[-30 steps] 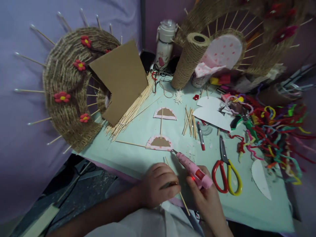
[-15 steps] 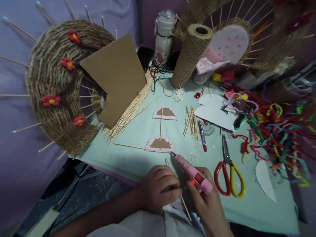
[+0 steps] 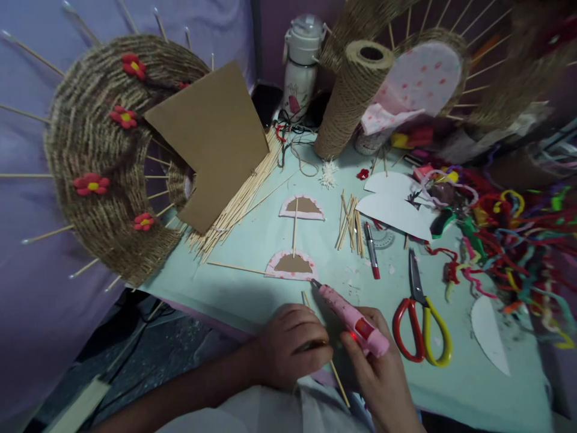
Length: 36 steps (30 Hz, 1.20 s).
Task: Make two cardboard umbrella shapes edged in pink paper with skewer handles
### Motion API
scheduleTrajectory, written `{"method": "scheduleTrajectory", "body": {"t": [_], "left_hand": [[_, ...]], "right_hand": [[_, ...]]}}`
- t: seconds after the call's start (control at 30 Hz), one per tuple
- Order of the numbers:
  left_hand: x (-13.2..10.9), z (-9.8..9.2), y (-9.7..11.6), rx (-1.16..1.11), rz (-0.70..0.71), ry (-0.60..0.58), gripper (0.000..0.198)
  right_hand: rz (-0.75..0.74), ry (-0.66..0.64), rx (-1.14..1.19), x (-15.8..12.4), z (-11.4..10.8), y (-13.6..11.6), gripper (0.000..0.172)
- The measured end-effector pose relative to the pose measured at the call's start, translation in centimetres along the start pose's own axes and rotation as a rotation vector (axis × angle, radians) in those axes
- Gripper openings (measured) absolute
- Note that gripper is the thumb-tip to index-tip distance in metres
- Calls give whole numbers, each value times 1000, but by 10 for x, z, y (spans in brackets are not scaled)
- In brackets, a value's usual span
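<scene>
My right hand (image 3: pixel 381 355) grips a pink glue gun (image 3: pixel 354 319), its tip touching the right corner of the lower half-round cardboard piece (image 3: pixel 293 263) with a pink spotted edge. Curled at the table's front edge, my left hand (image 3: pixel 293 343) is closed around a thin wooden stick (image 3: pixel 339 383), which passes beneath the fingers. Another stick (image 3: pixel 294 228) joins the lower piece to a similar upper piece (image 3: pixel 303 207). A further stick (image 3: pixel 234 267) reaches left from the lower piece's left corner.
Scissors (image 3: pixel 419 319), a marker (image 3: pixel 372 251) and short sticks (image 3: pixel 349 225) lie to the right, near tangled colored pipe cleaners (image 3: pixel 518 252). Behind stand a twine roll (image 3: pixel 354 99) and a bottle (image 3: pixel 300 72). Cardboard (image 3: pixel 216 144) leans against a woven twine ring (image 3: pixel 76 132) at left.
The view has shifted slightly, so things on the right appear a little farther right. Both hands and the glue gun hold nearly the same positions.
</scene>
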<state>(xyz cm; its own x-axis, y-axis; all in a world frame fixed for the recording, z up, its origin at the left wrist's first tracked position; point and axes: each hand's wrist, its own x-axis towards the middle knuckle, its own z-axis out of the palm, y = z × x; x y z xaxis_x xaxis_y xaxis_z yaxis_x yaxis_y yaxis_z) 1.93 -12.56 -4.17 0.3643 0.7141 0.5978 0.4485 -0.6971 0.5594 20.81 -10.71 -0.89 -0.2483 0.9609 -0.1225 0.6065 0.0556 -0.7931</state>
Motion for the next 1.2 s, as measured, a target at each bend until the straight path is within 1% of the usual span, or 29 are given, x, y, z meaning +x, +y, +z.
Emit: {"method": "scheduleTrajectory", "body": {"t": [0.27, 0.4, 0.5, 0.9, 1.2], "left_hand": [[8, -4, 1, 15, 6, 11, 8], [7, -4, 0, 16, 11, -1, 9], [5, -3, 0, 11, 12, 15, 9], [8, -5, 1, 17, -6, 17, 9], [6, -4, 1, 16, -12, 7, 10]], "right_hand": [[3, -18, -5, 1, 0, 0, 16], [-17, -13, -9, 2, 0, 1, 15], [-33, -7, -13, 3, 0, 1, 14], [-10, 5, -29, 3, 0, -2, 17], [-21, 14, -34, 0, 0, -2, 12]]}}
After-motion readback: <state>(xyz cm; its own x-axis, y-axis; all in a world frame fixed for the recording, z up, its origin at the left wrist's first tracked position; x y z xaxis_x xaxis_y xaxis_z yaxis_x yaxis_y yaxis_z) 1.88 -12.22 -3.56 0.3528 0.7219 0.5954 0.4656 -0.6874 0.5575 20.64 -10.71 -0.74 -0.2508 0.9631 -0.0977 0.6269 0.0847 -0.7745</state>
